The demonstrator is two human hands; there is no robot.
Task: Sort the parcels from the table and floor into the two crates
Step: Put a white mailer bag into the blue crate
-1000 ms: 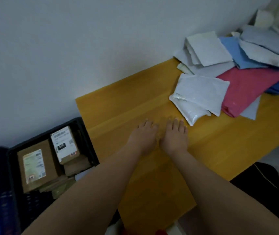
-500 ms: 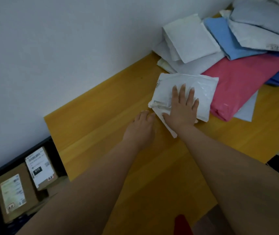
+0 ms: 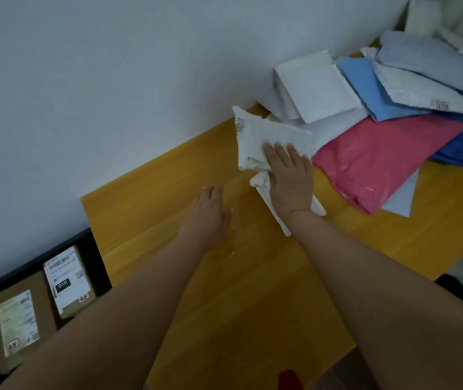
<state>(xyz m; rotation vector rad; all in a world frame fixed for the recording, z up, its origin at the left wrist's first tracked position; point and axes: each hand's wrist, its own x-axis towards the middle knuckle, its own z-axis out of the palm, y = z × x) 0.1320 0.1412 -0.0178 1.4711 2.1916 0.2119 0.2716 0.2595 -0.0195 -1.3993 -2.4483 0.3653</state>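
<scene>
Yellow wooden worktop (image 3: 253,291) meets a pale wall (image 3: 112,80). Right hand (image 3: 290,178) grips a white mailer (image 3: 264,136) at one o'clock; left hand (image 3: 210,215) rests flat, fingers relaxed. Black crate (image 3: 95,257) of boxes sits at eight o'clock.

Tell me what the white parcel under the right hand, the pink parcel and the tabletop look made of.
White parcel: likely soft plastic mailer, crumpled and creased. Pink parcel: glossy plastic film, going by its sheen and wrinkles. Table: wood or wood-look laminate, with grain lines and a smooth finish.

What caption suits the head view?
Right hand grips a white mailer on the yellow table; left hand rests flat.
</scene>
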